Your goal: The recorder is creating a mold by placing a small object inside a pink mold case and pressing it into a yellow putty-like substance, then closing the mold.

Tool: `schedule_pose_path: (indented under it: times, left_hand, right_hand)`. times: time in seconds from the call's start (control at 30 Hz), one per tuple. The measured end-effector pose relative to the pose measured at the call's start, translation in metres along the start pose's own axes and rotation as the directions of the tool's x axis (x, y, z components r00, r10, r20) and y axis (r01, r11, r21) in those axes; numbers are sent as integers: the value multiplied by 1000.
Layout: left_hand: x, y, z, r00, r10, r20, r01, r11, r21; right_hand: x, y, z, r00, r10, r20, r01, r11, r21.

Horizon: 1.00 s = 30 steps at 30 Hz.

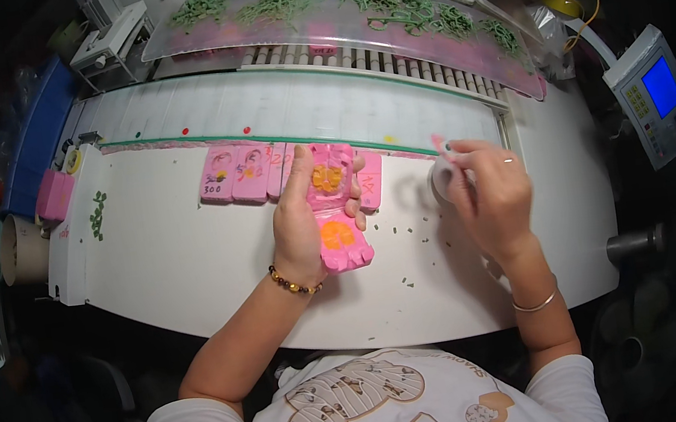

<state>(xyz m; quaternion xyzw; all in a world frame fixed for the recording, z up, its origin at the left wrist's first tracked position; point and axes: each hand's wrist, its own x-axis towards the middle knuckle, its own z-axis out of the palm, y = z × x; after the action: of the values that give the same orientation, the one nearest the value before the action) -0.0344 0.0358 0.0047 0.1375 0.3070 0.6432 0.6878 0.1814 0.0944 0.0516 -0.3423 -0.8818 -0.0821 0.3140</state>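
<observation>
My left hand (296, 230) is wrapped round a pink rubber mould (349, 252) that lies folded open, its two halves one above the other. Each half has an orange, flower-like patch in its middle. To the right, my right hand (493, 193) is raised over the table with its fingers pinched together. A small pink tip (438, 142) shows at those fingers; blur hides what it belongs to. Partly behind them is a whitish round thing (440, 179), too blurred to name. Several more pink mould blocks (219, 176) stand in a row behind my left hand.
Small dark green bits (408, 282) are scattered on the white table (218, 280). A conveyor belt (288, 101) crosses behind, with rollers (386, 59) and a clear shelf (311, 20) bearing green clusters beyond. At right stand a control panel (652, 98) and a metal cylinder (636, 243).
</observation>
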Motion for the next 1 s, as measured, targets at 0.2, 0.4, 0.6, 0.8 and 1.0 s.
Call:
schedule_pose_path:
  times: [0.2,0.4,0.6,0.8,1.0]
  left_hand:
    - [-3,-3,5,999,-27,-17,27,1000,6]
    - [-4,-1,7,999,-50,-7,50,999,-7]
    - [-5,-3,6,994,-102,-31,101,994,-42]
    - [-6,-3,4,996,-86,15,86,996,-21]
    - [-4,-4,4,990,-141,24,142,987,-71]
  right_hand:
    - [-18,13,-6,986,-46,160,79,976,-201]
    - [-20,23,-2,973,22,229,-35,998,51]
    - [-5,12,-7,970,141,199,-167,979,118]
    - [-1,18,9,935,134,328,-240,921,306]
    - [4,26,16,950,100,296,-144,981,130]
